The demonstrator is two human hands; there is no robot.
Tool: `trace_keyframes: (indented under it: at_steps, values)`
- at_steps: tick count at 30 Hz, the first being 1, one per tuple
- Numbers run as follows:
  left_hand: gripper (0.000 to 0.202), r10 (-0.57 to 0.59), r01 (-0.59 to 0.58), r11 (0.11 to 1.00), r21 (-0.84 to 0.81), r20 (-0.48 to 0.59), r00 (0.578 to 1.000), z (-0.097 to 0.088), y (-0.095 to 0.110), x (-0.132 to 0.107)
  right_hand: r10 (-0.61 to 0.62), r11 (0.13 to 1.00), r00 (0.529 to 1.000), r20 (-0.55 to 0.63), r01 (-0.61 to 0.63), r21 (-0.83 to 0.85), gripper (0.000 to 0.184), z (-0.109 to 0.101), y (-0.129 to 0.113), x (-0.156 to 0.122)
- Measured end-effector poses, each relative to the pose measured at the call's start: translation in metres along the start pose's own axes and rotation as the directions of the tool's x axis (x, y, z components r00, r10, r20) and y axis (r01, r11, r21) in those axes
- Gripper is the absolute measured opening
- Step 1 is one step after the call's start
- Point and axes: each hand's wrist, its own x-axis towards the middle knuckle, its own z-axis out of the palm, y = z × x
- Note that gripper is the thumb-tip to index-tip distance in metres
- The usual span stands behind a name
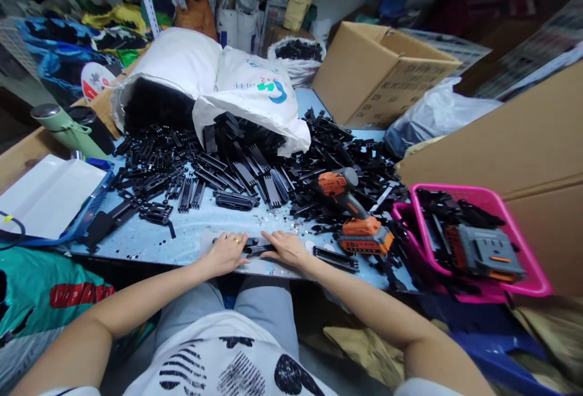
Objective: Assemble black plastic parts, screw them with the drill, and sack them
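Both my hands rest at the near edge of a pale blue table [150, 241]. My left hand [226, 252], with a ring on one finger, and my right hand [285, 246] press from either side on a long black plastic part [253, 246] lying flat between them. The fingers of both are curled onto that part. A second black strip [336, 259] lies just right of my right hand. An orange cordless drill [353, 211] stands close behind it.
A heap of black plastic parts [246, 165] spills from white sacks [218, 80] across the table. A pink basket [483, 244] with parts and a battery sits at right, cardboard boxes [382, 74] behind. A white tray [45, 192] and green flask [68, 129] are at left.
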Motion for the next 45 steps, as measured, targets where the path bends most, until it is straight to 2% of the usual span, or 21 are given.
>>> trace_keyframes:
  at_steps: [3,7,9,12,14,15,18,19,20,22,23,25,26,28,30,32,34,36,38,42,45]
  values:
    - [0.044,0.017,-0.017,1.0,0.002,-0.038,0.999,-0.005,-0.011,-0.004,0.06,0.998,0.997,-0.044,-0.061,-0.025,0.062,-0.013,-0.009,-0.002]
    - [0.053,0.0,-0.044,0.972,-0.229,-0.186,0.983,-0.035,-0.007,-0.016,-0.137,0.966,0.983,-0.122,0.16,0.202,0.063,-0.065,-0.031,-0.005]
    - [0.057,0.033,-0.152,0.879,-0.452,-0.26,0.965,-0.058,0.009,-0.027,-0.248,0.856,0.948,-0.199,0.31,0.413,0.061,-0.095,-0.045,-0.006]
    - [0.063,-0.02,-0.231,0.666,-0.709,-0.327,0.945,-0.087,0.043,-0.04,-0.277,0.546,0.883,-0.379,0.469,0.694,0.053,-0.115,-0.077,-0.002]
    - [0.064,-0.1,-0.29,0.584,-0.758,-0.422,0.901,-0.094,0.063,-0.042,-0.127,0.359,0.846,-0.518,0.526,0.771,0.046,-0.103,-0.104,0.004]
    - [0.064,-0.13,-0.339,0.574,-0.745,-0.491,0.861,-0.092,0.07,-0.041,0.017,0.309,0.825,-0.565,0.533,0.788,0.045,-0.09,-0.118,0.009]
    - [0.062,-0.181,-0.408,0.655,-0.635,-0.657,0.732,-0.074,0.073,-0.033,0.469,0.268,0.69,-0.552,0.485,0.833,0.049,-0.046,-0.14,0.032]
    - [0.063,-0.177,-0.388,0.713,-0.585,-0.684,0.707,-0.064,0.068,-0.029,0.539,0.275,0.659,-0.525,0.451,0.849,0.048,-0.033,-0.138,0.043]
    - [0.066,-0.162,-0.347,0.78,-0.521,-0.703,0.692,-0.055,0.058,-0.025,0.558,0.298,0.656,-0.508,0.413,0.861,0.045,-0.024,-0.129,0.054]
    - [0.074,-0.098,-0.23,0.91,-0.345,-0.716,0.691,-0.034,0.032,-0.016,0.468,0.43,0.728,-0.5,0.307,0.849,0.04,-0.015,-0.093,0.082]
    - [0.076,-0.07,-0.148,0.956,-0.252,-0.691,0.719,-0.025,0.018,-0.01,0.419,0.529,0.768,-0.484,0.226,0.818,0.038,-0.015,-0.069,0.097]
    - [0.072,-0.091,0.023,0.991,-0.132,-0.539,0.837,-0.008,-0.01,0.004,0.428,0.735,0.809,-0.403,-0.052,0.676,0.036,-0.019,-0.016,0.128]
    - [0.07,-0.118,0.087,0.992,-0.088,-0.439,0.891,-0.002,-0.021,0.013,0.456,0.791,0.828,-0.326,-0.209,0.575,0.035,-0.023,0.008,0.144]
    - [0.072,-0.196,0.196,0.98,-0.024,-0.262,0.945,0.009,-0.036,0.033,0.523,0.825,0.835,-0.171,-0.445,0.349,0.035,-0.029,0.045,0.172]
    - [0.081,-0.296,0.301,0.953,0.013,-0.153,0.943,0.016,-0.043,0.052,0.548,0.825,0.835,-0.046,-0.531,0.193,0.035,-0.033,0.065,0.194]
    - [0.084,-0.357,0.36,0.932,0.03,-0.084,0.93,0.023,-0.049,0.068,0.541,0.832,0.841,0.017,-0.538,0.139,0.036,-0.034,0.073,0.21]
    - [0.083,-0.349,0.351,0.936,0.035,-0.045,0.936,0.029,-0.057,0.081,0.547,0.827,0.837,0.016,-0.543,0.143,0.037,-0.038,0.078,0.219]
    - [0.084,-0.324,0.326,0.945,0.032,-0.045,0.945,0.033,-0.069,0.092,0.57,0.808,0.82,-0.046,-0.551,0.208,0.035,-0.047,0.082,0.222]
    - [0.083,-0.358,0.36,0.933,0.021,-0.059,0.932,0.033,-0.08,0.107,0.589,0.781,0.799,-0.125,-0.522,0.342,0.032,-0.06,0.085,0.219]
    - [0.078,-0.527,0.527,0.85,-0.027,-0.035,0.849,0.022,-0.091,0.133,0.569,0.698,0.792,-0.221,-0.324,0.639,0.035,-0.085,0.071,0.198]
    - [0.069,-0.477,0.469,0.877,-0.103,-0.086,0.875,0.009,-0.09,0.119,0.565,0.572,0.798,-0.211,-0.195,0.796,0.04,-0.086,0.05,0.163]
